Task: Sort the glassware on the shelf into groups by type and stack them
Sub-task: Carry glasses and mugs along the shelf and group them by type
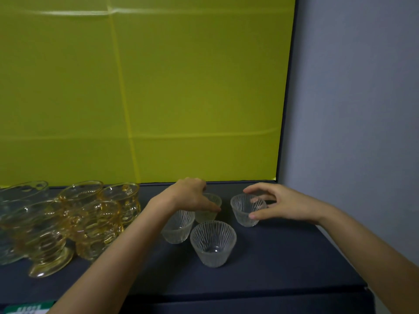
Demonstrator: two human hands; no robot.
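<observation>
Several clear ribbed cups stand upright on the dark shelf [272,257]. My left hand [190,193] reaches over the back cup [209,211], thumb down its front and fingers hidden behind it. My right hand [281,205] curls around the right cup [246,210]: the thumb tip touches its near side and the index finger arches just above the far rim. Two more ribbed cups stand free, one at the front [213,243] and one partly under my left wrist [178,227]. Amber footed glasses [95,218] cluster at the left, some stacked.
Clear footed glasses [9,214] stand at the far left edge. A yellow-green panel [147,87] backs the shelf and a grey wall [362,109] closes its right side. A green-and-white label [27,309] shows at the bottom left.
</observation>
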